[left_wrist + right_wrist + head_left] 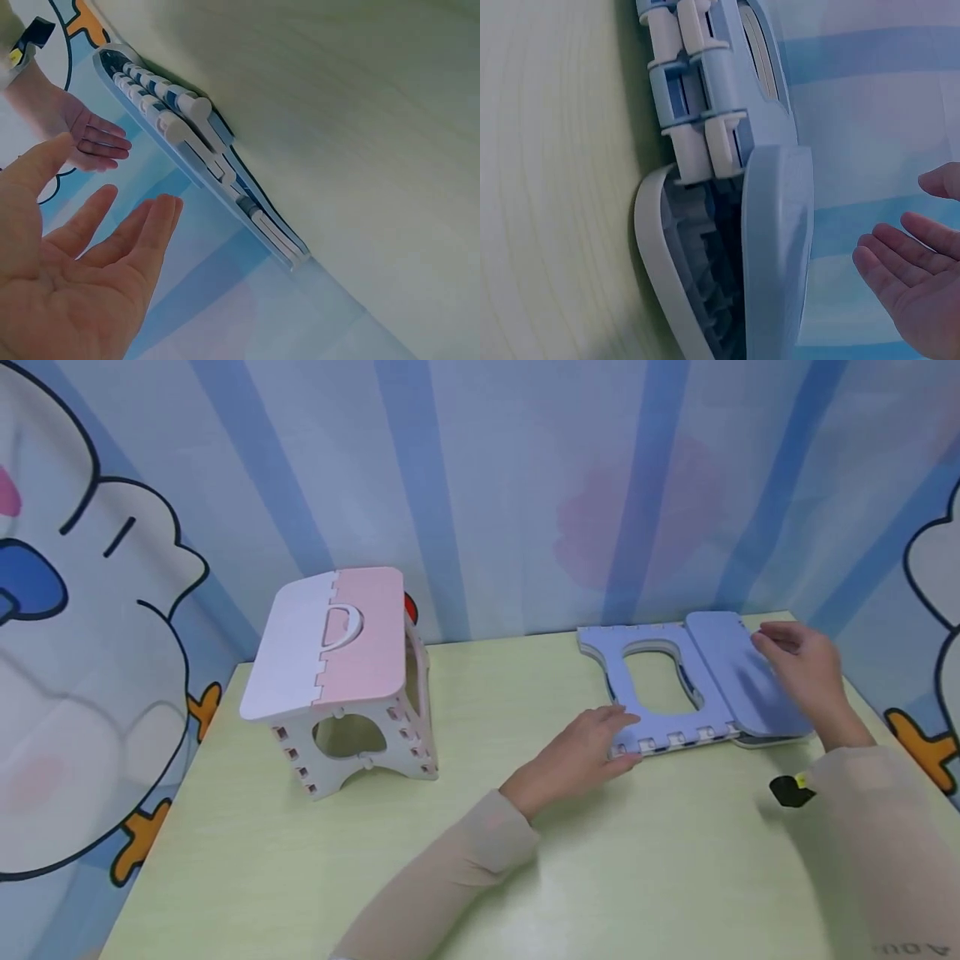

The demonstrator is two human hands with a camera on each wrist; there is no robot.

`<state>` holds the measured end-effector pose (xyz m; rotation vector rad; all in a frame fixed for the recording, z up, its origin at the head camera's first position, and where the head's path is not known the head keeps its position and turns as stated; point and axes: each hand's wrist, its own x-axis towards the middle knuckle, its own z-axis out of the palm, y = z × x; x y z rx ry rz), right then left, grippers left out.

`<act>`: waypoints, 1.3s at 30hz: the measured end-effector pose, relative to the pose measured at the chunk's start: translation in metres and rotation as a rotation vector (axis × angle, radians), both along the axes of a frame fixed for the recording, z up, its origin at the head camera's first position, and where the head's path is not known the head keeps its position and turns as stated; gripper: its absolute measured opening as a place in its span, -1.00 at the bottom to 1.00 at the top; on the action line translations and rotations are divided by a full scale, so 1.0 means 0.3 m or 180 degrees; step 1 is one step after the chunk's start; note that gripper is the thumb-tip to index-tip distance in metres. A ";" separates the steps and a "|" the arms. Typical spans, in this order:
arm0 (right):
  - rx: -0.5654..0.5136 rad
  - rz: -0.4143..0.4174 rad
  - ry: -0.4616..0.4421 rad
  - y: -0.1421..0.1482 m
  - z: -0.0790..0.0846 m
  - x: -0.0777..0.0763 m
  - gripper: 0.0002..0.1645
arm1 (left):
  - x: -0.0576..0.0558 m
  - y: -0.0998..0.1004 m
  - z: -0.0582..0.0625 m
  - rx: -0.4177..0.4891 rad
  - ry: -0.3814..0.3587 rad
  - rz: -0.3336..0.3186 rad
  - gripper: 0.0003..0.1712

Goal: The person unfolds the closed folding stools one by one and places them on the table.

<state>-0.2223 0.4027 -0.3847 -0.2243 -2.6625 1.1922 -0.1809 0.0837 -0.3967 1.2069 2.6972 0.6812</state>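
A blue folding step stool (750, 689) lies folded flat at the back right of the table, its oval cutout facing up. In the right wrist view, white hinges and a gap between the two seat halves show along the stool's edge (776, 247). My left hand (577, 760) hovers by its near left corner, fingers spread and holding nothing. Over the right-hand seat panel is my right hand (810, 672), also holding nothing, with fingers loosely bent. Both wrist views show bare palms, the left hand (82, 285) and right hand (922, 285) apart from the stool.
A pink and white folding stool (363, 668) stands unfolded at the table's left, its handle on top. The pale green table (480, 718) meets a blue striped cartoon backdrop (495, 485) at the back. A small black object (791, 791) sits at my right cuff.
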 end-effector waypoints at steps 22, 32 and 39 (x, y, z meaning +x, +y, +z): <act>0.0197 -0.0382 -0.0366 0.076 -0.062 -0.036 -0.41 | 0.017 0.095 -0.047 -0.0591 0.0583 -0.0166 -0.49; 0.0254 -0.0477 -0.0548 0.097 -0.079 -0.058 -0.43 | 0.029 0.100 -0.052 -0.1190 0.0642 -0.0073 -0.41; 0.0335 -0.0529 -0.0766 0.114 -0.094 -0.061 -0.44 | 0.053 0.110 -0.057 -0.1936 0.0380 0.0016 -0.25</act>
